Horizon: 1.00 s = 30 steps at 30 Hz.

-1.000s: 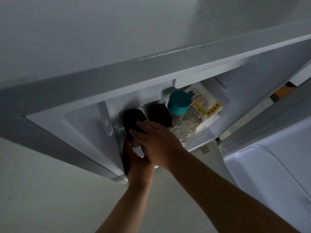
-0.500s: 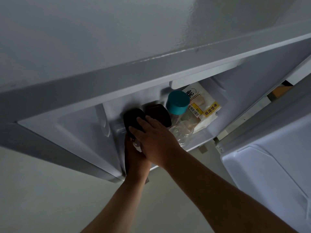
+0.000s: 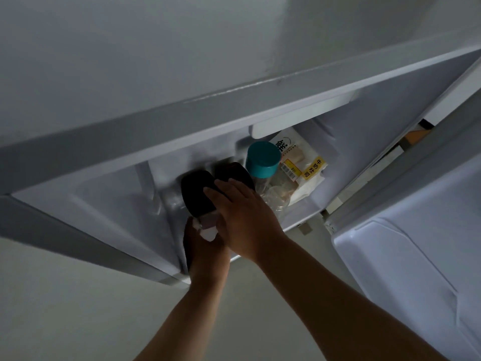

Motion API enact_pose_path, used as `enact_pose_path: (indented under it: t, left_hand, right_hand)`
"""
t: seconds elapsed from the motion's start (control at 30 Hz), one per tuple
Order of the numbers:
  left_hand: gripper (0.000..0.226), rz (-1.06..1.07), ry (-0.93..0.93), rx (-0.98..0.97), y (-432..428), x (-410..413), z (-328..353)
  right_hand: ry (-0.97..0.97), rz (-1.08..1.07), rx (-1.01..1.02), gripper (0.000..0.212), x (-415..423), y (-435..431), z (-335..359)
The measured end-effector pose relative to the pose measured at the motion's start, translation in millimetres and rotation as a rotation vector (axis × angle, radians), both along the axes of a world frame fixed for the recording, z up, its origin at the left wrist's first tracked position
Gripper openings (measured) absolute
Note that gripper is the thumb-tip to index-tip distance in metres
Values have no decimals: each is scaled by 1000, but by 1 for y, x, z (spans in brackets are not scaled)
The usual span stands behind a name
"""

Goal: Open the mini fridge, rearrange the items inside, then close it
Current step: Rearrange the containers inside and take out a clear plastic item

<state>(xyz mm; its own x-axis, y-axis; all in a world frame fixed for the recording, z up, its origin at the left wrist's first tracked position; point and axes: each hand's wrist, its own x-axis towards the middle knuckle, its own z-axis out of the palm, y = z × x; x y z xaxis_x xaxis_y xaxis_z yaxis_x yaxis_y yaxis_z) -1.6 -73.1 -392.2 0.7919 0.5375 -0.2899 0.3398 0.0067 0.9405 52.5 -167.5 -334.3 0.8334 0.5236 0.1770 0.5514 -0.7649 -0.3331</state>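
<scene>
The white mini fridge (image 3: 109,209) stands open below me, its door (image 3: 416,269) swung out to the right. Inside, two dark-lidded containers sit side by side: the left one (image 3: 195,194) and the right one (image 3: 234,171). My right hand (image 3: 244,217) rests on top of them, fingers spread over the left lid. My left hand (image 3: 203,246) grips the left container from below at its pale side. A clear bottle with a teal cap (image 3: 261,160) stands to their right. A bread packet with a yellow label (image 3: 304,168) lies behind it.
The fridge's top panel (image 3: 182,126) overhangs the opening and hides the back of the compartment. A pale floor (image 3: 78,308) runs under my arms. An orange-brown object (image 3: 416,136) shows past the door hinge gap at right.
My view has shifted slightly and both hands have stayed on the left dark-lidded container; my right fingers have slid a little further over its lid.
</scene>
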Motion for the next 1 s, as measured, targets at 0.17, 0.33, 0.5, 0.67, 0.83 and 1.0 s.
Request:
enact_pose_path:
  t: [0.17, 0.33, 0.5, 0.67, 0.83, 1.0]
  left_hand:
    - [28, 17, 202, 17, -20, -15, -3]
    - [29, -210, 119, 35, -42, 1, 3]
    - [87, -326, 145, -304, -58, 29, 10]
    - [72, -345, 196, -357, -70, 48, 11]
    - [79, -316, 219, -252, -75, 53, 11]
    - [77, -299, 210, -240, -76, 52, 8]
  right_hand:
    - [-91, -539, 466, 26, -24, -55, -7]
    - [348, -969, 761, 28, -24, -95, -32]
    - [768, -964, 877, 66, -9, -95, -47]
    - [923, -870, 938, 59, 11, -88, -43]
    - [861, -860, 896, 56, 17, -87, -47]
    - [836, -870, 945, 54, 13, -87, -50]
